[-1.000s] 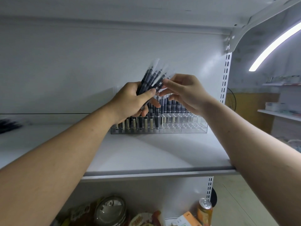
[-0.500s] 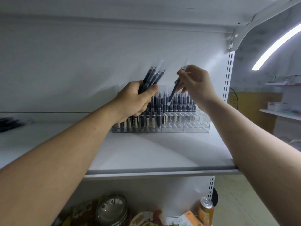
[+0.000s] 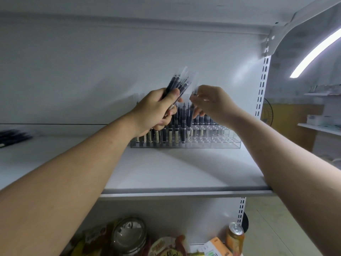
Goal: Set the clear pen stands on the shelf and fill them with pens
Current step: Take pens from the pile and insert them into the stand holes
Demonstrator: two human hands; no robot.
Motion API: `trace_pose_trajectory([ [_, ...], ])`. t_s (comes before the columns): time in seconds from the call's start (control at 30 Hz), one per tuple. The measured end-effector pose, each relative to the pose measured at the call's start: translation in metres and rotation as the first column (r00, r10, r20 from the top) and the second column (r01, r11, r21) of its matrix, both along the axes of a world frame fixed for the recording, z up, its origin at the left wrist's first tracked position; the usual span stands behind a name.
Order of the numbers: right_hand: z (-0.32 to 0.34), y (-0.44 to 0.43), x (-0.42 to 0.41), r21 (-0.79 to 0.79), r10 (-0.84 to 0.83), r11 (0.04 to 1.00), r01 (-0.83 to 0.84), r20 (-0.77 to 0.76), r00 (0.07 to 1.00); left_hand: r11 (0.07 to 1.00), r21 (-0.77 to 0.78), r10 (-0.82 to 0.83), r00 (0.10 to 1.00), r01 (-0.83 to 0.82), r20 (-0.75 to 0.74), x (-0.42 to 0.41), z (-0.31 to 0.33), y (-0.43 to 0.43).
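Can stands below; left fingers grip pen bundle, right fingers pinch one pen

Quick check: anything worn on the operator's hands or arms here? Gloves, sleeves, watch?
Nothing visible. Left hand and right hand are bare, no gloves. Both forearms bare to the frame edge: no sleeves, watch or wristband. Rings: too blurred to tell.

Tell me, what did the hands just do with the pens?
The right hand pulled one pen out of the bundle and brought it down toward the stand. The left hand kept gripping the bundle. The stand stayed put on the shelf.
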State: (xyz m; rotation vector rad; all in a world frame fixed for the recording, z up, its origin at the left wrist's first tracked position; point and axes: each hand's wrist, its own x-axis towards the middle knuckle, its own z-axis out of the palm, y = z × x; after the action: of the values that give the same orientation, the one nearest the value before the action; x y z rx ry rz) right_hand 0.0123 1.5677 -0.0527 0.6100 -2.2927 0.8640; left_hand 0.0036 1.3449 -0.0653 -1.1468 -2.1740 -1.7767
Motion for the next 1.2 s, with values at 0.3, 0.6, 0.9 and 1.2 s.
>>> trace_pose_trajectory([
  [0.3,-0.005,0.001,-0.003,0.108,-0.038,0.994,0.022,0.146,0.989,1.0,0.002,0.025,1.0,-0.025,-0.009,-0.002,0.0,0.002],
  [0.6,0.0,0.012,0.002,0.122,-0.052,0.992,0.045,0.057,0.997,0.996,-0.003,0.089,0.994,-0.09,-0.068,-0.002,0.0,0.001],
  [0.9,0.011,0.005,0.011,-0.41,0.349,0.865,-0.29,0.074,0.934,0.994,-0.04,0.093,0.987,-0.099,-0.131,0.005,0.004,-0.001],
  [1.2,0.018,0.008,0.007,-0.687,0.446,0.647,-0.33,-0.01,0.895,0.99,-0.033,0.134,0.98,-0.14,-0.144,0.005,0.005,-0.003],
])
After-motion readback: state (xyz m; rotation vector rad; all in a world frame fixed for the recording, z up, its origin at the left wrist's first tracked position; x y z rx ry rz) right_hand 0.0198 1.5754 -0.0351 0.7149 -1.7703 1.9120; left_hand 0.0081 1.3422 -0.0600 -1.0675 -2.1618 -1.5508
